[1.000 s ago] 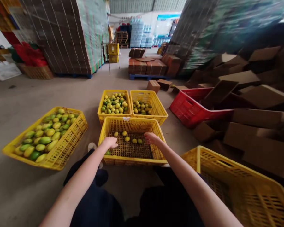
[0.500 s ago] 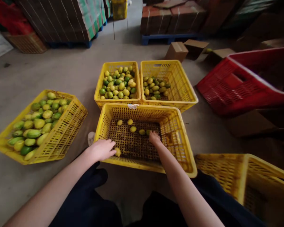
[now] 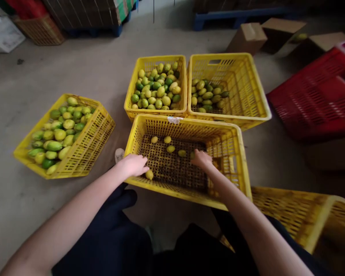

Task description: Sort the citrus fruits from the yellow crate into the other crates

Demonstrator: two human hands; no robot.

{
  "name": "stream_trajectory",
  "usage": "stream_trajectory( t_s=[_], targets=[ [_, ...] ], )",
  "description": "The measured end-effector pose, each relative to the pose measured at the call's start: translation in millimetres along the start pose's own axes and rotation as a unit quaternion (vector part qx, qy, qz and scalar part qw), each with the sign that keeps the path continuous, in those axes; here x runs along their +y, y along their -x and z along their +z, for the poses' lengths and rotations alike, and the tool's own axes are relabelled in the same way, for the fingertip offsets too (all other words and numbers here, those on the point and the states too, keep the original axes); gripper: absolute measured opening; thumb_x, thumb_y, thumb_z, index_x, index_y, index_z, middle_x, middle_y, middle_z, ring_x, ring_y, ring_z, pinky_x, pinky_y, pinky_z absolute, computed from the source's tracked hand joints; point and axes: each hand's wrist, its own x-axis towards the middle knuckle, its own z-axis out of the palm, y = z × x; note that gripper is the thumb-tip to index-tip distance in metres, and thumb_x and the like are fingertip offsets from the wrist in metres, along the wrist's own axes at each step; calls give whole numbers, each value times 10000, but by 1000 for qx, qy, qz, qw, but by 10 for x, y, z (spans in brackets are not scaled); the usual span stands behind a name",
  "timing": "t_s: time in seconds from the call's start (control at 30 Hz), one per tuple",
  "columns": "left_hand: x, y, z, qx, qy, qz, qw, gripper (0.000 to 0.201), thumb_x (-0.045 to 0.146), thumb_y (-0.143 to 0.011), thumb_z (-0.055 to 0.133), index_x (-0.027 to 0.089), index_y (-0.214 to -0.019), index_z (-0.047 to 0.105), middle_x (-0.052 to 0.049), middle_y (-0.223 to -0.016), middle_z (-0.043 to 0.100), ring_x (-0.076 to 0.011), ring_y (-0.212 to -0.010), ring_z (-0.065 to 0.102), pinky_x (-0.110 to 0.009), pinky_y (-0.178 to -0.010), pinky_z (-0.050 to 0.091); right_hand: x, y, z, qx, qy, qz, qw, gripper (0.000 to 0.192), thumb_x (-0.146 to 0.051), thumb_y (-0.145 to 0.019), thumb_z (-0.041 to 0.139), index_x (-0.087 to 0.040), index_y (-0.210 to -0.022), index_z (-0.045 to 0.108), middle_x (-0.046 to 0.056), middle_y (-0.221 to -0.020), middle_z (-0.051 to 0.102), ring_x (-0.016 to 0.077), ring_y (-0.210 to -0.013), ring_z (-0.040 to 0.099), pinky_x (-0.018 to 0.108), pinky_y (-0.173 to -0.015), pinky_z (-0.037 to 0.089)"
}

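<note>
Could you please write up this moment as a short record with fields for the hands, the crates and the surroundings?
left hand: inside the near crate, at a yellow fruit; grasp unclear
right hand: low in the same crate, beside loose fruits
far crates: left one heaped with fruit, right one partly filled
side crate: tilted, full of fruit
surroundings: red crate, cardboard boxes

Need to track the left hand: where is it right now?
Head view, centre-left: the left hand is inside the nearest yellow crate, at its near-left corner, fingertips by a yellow fruit.
</note>
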Motion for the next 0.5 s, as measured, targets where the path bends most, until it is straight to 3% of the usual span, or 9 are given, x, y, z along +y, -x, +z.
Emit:
stream_trajectory(
  t_s=[0.13, 0.27, 0.4, 0.5],
  targets=[
    [-17, -199, 131, -34, 32, -17, 999, 412, 354, -950, 440, 135, -1261, 599, -166, -1324, 601, -307, -1148, 595, -381, -929, 469, 172, 748, -545, 48, 20, -33, 998, 430, -277, -804, 612, -139, -1208, 571, 205, -1085, 691, 337, -1054, 657, 375, -803, 485],
    [-70, -401, 448, -81, 65, -33, 994, 310, 319, -903, 587, 133, -1142, 652, -131, -1217, 644, -283, -1095, 611, -391, -934, 490, 328, 1520, -933, 163, -53, -60, 983, 458, -321, -776, 634, -156, -1196, 554, 169, -983, 715, 322, -907, 679, 365, -737, 482],
    [-51, -551, 745, -65, 124, -44, 989, 367, 367, -923, 579, 165, -1229, 572, -93, -1233, 588, -220, -1047, 608, -431, -878, 536, 372, 1978, -987, 255, -209, -74, 941, 428, -337, -698, 687, -209, -1081, 545, 84, -906, 707, 237, -712, 648, 339, -669, 485],
    [27, -657, 891, 38, 186, -26, 982, 382, 378, -918, 582, 152, -1225, 577, -87, -1228, 590, -234, -1050, 609, -426, -879, 535, 332, 2060, -899, 272, -240, -74, 929, 406, -302, -667, 679, -210, -1029, 521, 87, -918, 689, 234, -694, 637, 340, -648, 478]
  ],
)
